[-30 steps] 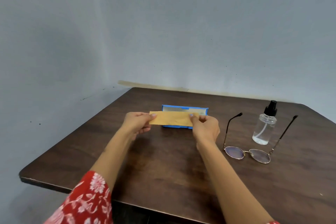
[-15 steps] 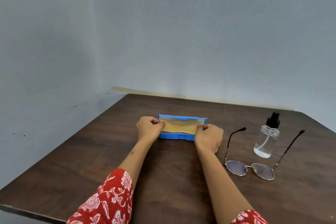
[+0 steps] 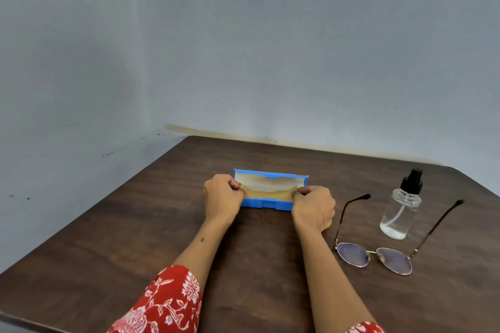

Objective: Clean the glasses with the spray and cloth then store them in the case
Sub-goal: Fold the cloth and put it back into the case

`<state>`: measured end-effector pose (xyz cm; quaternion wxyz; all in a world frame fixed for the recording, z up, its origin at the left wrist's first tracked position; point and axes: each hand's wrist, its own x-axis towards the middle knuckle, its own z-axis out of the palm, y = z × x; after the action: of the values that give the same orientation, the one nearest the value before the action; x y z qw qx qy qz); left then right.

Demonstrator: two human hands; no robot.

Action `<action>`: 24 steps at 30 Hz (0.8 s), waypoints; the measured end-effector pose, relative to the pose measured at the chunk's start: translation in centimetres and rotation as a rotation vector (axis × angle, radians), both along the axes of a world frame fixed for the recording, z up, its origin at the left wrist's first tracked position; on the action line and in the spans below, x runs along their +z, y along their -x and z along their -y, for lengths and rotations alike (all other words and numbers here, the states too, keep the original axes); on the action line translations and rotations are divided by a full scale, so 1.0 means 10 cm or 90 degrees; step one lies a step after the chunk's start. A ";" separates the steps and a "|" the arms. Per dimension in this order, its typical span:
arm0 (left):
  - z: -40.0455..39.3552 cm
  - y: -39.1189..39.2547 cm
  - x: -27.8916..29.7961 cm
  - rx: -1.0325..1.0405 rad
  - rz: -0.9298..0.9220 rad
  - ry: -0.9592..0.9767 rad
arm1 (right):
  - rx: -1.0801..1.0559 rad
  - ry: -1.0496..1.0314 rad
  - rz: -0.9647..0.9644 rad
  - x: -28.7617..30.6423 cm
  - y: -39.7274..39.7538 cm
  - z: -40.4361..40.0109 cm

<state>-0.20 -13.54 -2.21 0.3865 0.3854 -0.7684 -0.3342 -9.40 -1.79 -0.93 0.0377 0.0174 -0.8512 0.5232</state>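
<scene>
Blue glasses case [image 3: 266, 203] sits open at centre of dark wood surface [image 3: 108, 238], lid stood up toward the wall, pale lining showing inside

Tan cleaning cloth [image 3: 266, 193] lies in the case's lower tray, stretched lengthwise btwn the 2 hands, sagging a bit in the middle

L hand [image 3: 222, 197] at case's left end: fingers curled, thumb + forefinger pinching the cloth's left edge. Heel of hand down near the surface; contact w/ it can't be judged

R hand [image 3: 313, 207] at case's right end: fingers curled, pinching the cloth's right edge at the case corner. Knuckles face camera, so fingertips mostly hidden

Eyeglasses [image 3: 374, 255] lie on the surface to the right of the R hand, apart from it. Round lenses toward the person, thin metal frame, both temples unfolded + pointing away toward the wall. Not in the case

Clear spray bottle [image 3: 400, 213] w/ black pump top stands upright btwn the 2 temples, beyond the lenses. A little liquid in its base, dip tube visible

Red floral sleeves [image 3: 162, 303] on both forearms at the bottom edge

Grey wall [image 3: 243, 48] behind the surface, a few dark specks on it
</scene>
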 end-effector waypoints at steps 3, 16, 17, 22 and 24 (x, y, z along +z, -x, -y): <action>-0.01 0.01 0.02 0.011 0.003 -0.008 | 0.001 0.000 -0.008 -0.02 0.01 0.00; -0.12 -0.03 0.02 0.034 -0.032 0.014 | 0.034 -0.003 -0.199 -0.16 -0.18 0.00; -0.14 -0.05 0.01 0.033 -0.044 0.024 | 0.039 -0.004 -0.215 -0.16 -0.22 -0.01; -0.36 -0.14 0.00 0.035 -0.143 0.076 | 0.089 0.014 -0.294 -0.13 -0.51 -0.12; -0.51 -0.17 0.03 0.032 -0.189 0.082 | 0.127 0.047 -0.363 -0.08 -0.64 -0.19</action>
<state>1.49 -8.48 -1.92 0.5280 0.3252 -0.7129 -0.3274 -3.00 0.06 -1.77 0.2242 0.2459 -0.7809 0.5286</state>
